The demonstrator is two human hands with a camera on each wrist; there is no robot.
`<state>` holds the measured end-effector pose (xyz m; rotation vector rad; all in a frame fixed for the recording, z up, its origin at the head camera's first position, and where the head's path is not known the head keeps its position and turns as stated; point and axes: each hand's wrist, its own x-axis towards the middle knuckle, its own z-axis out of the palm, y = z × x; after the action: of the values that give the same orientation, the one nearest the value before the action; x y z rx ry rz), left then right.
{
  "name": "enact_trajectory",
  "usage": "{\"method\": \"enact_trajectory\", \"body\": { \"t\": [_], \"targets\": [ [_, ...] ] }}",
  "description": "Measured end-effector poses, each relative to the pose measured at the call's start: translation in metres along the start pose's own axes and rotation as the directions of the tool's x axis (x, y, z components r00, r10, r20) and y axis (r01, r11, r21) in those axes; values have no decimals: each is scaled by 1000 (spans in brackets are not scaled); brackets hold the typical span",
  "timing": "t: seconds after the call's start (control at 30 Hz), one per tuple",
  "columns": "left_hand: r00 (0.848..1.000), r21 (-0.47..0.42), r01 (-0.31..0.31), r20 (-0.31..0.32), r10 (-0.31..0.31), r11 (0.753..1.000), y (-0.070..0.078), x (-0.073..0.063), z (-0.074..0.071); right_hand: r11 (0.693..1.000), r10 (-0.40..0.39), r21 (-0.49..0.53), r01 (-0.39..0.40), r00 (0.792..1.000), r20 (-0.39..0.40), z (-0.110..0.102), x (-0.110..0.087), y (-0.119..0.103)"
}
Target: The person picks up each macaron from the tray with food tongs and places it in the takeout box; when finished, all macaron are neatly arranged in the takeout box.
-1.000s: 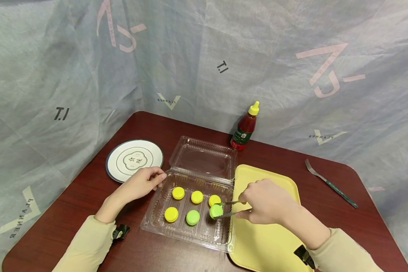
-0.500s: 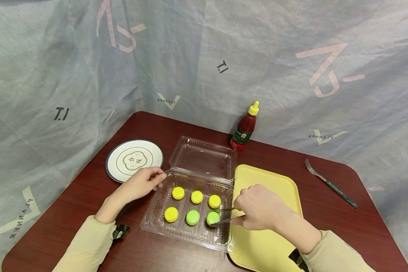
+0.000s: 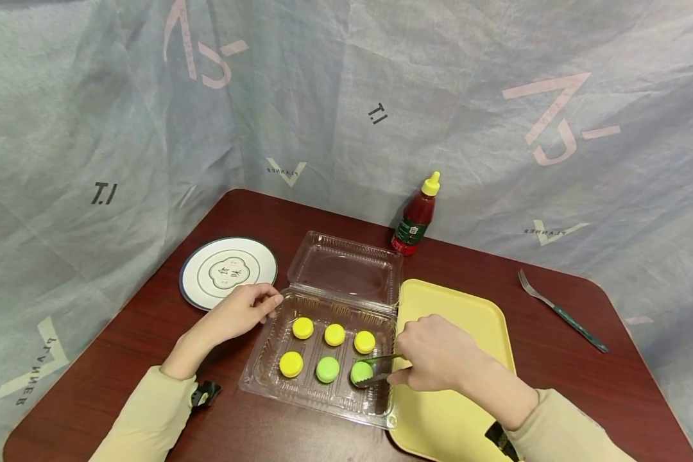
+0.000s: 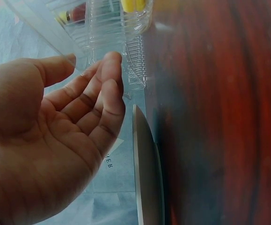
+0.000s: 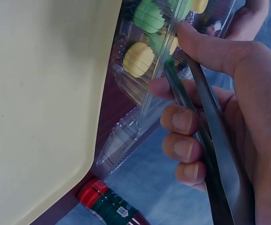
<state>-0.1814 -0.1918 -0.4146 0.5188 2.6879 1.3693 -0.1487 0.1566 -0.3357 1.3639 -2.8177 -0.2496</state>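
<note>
My right hand (image 3: 436, 353) grips metal tongs (image 5: 203, 108), thumb on one arm and fingers curled round the other. The tong tips lie on either side of a green macaron (image 3: 361, 371), which sits in the front right of a clear plastic container (image 3: 317, 401). Another green macaron (image 3: 327, 369) is to its left. Several yellow macarons (image 3: 334, 334) fill the other spots of the two rows. My left hand (image 3: 242, 312) pinches the container's rim at its back left corner, with the thumb on the edge in the left wrist view. Its index finger is partly hidden there.
The container's lid (image 3: 346, 269) lies folded back behind it. A yellow tray (image 3: 450, 410) adjoins its right side. A white plate (image 3: 199, 269) stands at left, a red sauce bottle (image 3: 414, 218) behind, and a fork (image 3: 560, 311) lies far right.
My right hand has lowered the green macaron with the tongs to the container's floor. Between the tong tips and the macaron a gap now shows. The left hand has stayed in place.
</note>
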Motion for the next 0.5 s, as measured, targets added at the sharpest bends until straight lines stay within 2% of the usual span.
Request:
{"method": "enact_trajectory", "body": {
  "t": [0.5],
  "targets": [
    [1000, -1, -4, 2, 4, 1000, 0, 0, 0, 1000, 24, -16, -24, 999, 28, -1, 2, -3]
  ]
}}
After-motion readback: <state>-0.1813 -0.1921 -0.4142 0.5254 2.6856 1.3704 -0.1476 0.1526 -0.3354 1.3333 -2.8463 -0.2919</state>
